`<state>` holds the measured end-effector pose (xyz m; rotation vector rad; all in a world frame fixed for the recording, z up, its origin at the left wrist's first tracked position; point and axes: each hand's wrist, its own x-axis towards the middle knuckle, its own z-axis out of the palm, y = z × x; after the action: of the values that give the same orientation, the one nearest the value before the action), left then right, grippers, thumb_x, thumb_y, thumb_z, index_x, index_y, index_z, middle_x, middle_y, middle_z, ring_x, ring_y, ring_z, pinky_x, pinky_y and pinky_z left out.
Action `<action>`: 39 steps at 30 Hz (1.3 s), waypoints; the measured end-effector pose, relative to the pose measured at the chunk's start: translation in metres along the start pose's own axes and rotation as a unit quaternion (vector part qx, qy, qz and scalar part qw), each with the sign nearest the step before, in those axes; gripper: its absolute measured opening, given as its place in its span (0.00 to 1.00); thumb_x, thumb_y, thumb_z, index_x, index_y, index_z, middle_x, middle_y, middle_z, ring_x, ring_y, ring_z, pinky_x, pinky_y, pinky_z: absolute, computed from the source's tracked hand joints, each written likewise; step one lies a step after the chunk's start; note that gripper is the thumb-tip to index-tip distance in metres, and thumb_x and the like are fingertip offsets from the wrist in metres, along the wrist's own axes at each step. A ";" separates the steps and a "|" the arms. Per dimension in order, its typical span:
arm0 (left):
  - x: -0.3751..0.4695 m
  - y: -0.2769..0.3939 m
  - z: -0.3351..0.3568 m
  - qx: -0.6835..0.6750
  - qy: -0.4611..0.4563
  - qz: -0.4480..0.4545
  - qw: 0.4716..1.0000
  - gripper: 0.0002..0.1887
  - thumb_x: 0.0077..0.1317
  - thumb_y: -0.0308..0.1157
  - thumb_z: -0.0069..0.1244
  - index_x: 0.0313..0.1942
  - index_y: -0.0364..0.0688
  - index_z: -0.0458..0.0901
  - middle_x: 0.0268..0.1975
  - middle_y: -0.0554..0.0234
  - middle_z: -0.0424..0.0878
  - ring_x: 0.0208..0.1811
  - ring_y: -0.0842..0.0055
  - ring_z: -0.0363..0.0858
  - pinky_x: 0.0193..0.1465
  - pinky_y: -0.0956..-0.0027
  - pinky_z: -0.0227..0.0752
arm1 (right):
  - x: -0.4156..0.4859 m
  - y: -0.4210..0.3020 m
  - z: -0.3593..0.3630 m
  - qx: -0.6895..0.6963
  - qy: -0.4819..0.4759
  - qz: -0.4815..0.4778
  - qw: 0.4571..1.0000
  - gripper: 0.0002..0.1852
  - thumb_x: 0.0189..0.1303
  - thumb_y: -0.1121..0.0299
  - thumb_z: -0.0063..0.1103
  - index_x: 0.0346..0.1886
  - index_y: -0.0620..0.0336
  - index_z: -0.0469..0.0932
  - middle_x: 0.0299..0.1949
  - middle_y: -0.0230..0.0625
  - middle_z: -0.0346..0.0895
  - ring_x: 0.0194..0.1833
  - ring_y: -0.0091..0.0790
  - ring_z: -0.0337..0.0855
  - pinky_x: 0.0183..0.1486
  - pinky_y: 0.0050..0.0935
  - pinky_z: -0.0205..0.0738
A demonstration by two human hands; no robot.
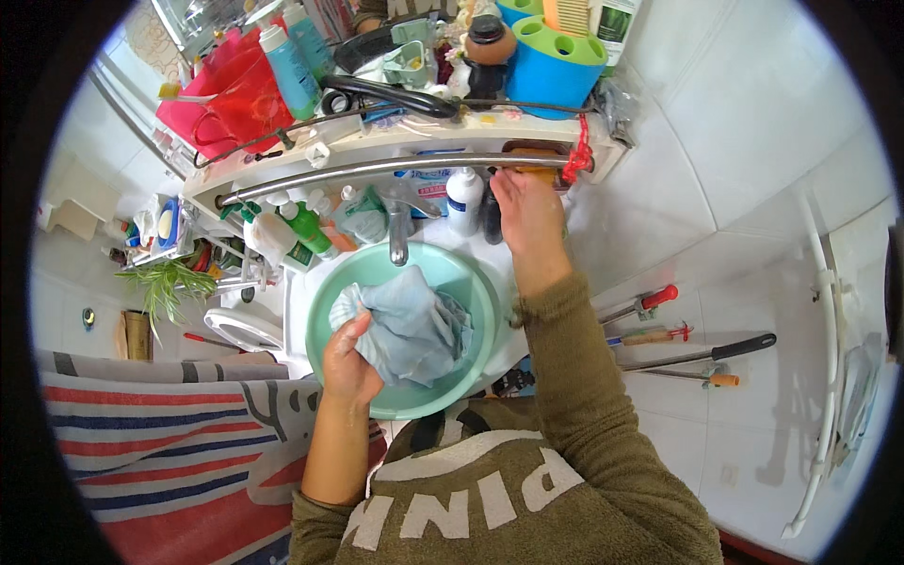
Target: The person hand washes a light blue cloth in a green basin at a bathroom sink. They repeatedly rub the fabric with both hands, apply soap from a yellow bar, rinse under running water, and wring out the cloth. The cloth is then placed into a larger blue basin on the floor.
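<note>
My left hand grips a wet, light blue cloth by its bunched edge. The cloth hangs within a mint-green plastic basin that stands under a metal faucet. My right hand is raised to the back right of the basin, beside a dark bottle and just below a metal rail. Its fingertips reach toward the shelf recess behind the rail; whether they hold anything is hidden. A white pump bottle stands left of the dark one.
Several bottles, among them a green one, stand behind the basin at the left. Above, a shelf holds red cups and a blue toothbrush holder. A striped curtain hangs at left; long handles are clipped to the right wall.
</note>
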<state>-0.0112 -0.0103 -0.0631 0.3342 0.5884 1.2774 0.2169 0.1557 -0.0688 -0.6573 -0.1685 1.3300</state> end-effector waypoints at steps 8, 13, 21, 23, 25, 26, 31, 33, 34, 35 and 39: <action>-0.001 0.002 0.018 0.182 0.073 0.093 0.976 0.21 0.64 0.29 0.51 0.56 0.35 0.70 0.50 0.60 0.77 0.50 0.73 0.75 0.55 0.67 0.69 | -0.108 0.016 -0.015 -0.499 -0.437 0.003 0.748 0.10 0.65 0.65 0.55 0.34 0.63 0.77 0.28 0.26 0.75 0.34 0.23 0.72 0.41 0.26 0.68; 0.009 0.003 0.027 0.298 0.136 0.177 0.928 0.19 0.65 0.32 0.53 0.54 0.36 0.71 0.46 0.64 0.77 0.47 0.79 0.74 0.51 0.72 0.67 | -0.124 0.009 -0.006 -0.481 -0.353 -0.064 0.800 0.09 0.63 0.68 0.54 0.31 0.65 0.76 0.25 0.36 0.72 0.27 0.33 0.70 0.32 0.29 0.65; 0.020 -0.024 0.030 0.120 0.192 0.027 0.974 0.18 0.71 0.42 0.43 0.54 0.40 0.70 0.47 0.60 0.78 0.48 0.73 0.78 0.50 0.66 0.73 | -0.128 0.040 0.035 -0.685 -0.342 -0.309 0.564 0.09 0.58 0.65 0.56 0.27 0.59 0.75 0.24 0.42 0.75 0.26 0.49 0.77 0.30 0.43 0.72; 0.021 -0.024 0.029 0.114 0.167 0.001 0.979 0.18 0.71 0.43 0.41 0.54 0.41 0.70 0.49 0.59 0.78 0.50 0.71 0.78 0.50 0.65 0.74 | -0.127 0.042 0.038 -0.661 -0.373 -0.323 0.565 0.10 0.57 0.62 0.54 0.26 0.57 0.76 0.22 0.42 0.76 0.25 0.46 0.79 0.26 0.43 0.71; 0.020 -0.023 0.028 0.080 0.168 -0.016 0.982 0.17 0.71 0.41 0.42 0.54 0.40 0.71 0.51 0.57 0.78 0.51 0.70 0.78 0.51 0.62 0.75 | -0.135 0.042 0.037 -0.601 -0.499 -0.352 0.516 0.12 0.59 0.61 0.51 0.26 0.57 0.76 0.23 0.44 0.77 0.25 0.44 0.80 0.26 0.43 0.71; 0.019 -0.022 0.028 0.092 0.171 -0.017 0.981 0.17 0.71 0.41 0.42 0.54 0.40 0.71 0.51 0.57 0.78 0.50 0.70 0.78 0.51 0.62 0.75 | -0.134 0.043 0.035 -0.616 -0.470 -0.360 0.520 0.14 0.61 0.60 0.53 0.24 0.59 0.75 0.19 0.43 0.74 0.21 0.48 0.76 0.24 0.42 0.69; 0.016 -0.025 0.030 0.033 0.134 0.038 0.990 0.18 0.70 0.42 0.44 0.52 0.39 0.72 0.48 0.58 0.80 0.46 0.69 0.81 0.47 0.63 0.77 | -0.128 0.041 0.032 -0.683 -0.405 -0.329 0.511 0.09 0.58 0.63 0.52 0.28 0.57 0.76 0.25 0.43 0.78 0.26 0.45 0.79 0.26 0.43 0.71; 0.016 -0.026 0.029 0.083 0.174 -0.001 0.981 0.19 0.69 0.43 0.45 0.53 0.40 0.73 0.48 0.58 0.80 0.46 0.69 0.80 0.47 0.63 0.76 | -0.131 0.043 0.030 -0.642 -0.497 -0.361 0.459 0.09 0.57 0.65 0.50 0.30 0.58 0.76 0.25 0.44 0.78 0.26 0.44 0.81 0.26 0.43 0.72; 0.017 -0.026 0.028 0.102 0.174 -0.013 0.979 0.20 0.69 0.44 0.45 0.53 0.40 0.73 0.49 0.58 0.80 0.46 0.69 0.80 0.48 0.64 0.75 | -0.128 0.043 0.029 -0.684 -0.451 -0.330 0.469 0.08 0.57 0.65 0.51 0.30 0.58 0.76 0.25 0.43 0.78 0.26 0.44 0.81 0.27 0.43 0.72; 0.018 -0.023 0.026 0.104 0.153 -0.026 0.982 0.21 0.68 0.45 0.46 0.54 0.40 0.74 0.49 0.59 0.79 0.46 0.69 0.80 0.48 0.64 0.75 | -0.122 0.040 0.032 -0.725 -0.403 -0.286 0.479 0.07 0.56 0.65 0.51 0.32 0.57 0.76 0.25 0.42 0.78 0.26 0.45 0.80 0.27 0.43 0.72; 0.022 -0.014 0.017 -0.047 -0.017 -0.057 0.997 0.18 0.68 0.40 0.45 0.52 0.37 0.73 0.47 0.56 0.80 0.44 0.69 0.81 0.45 0.64 0.76 | -0.136 0.035 0.036 -0.609 -0.462 -0.379 0.522 0.09 0.57 0.65 0.50 0.27 0.58 0.76 0.24 0.43 0.78 0.25 0.46 0.80 0.27 0.43 0.72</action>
<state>0.0141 0.0085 -0.0619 0.2396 0.5092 1.1825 0.1355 0.0439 -0.0240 -0.7465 -2.1821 0.3258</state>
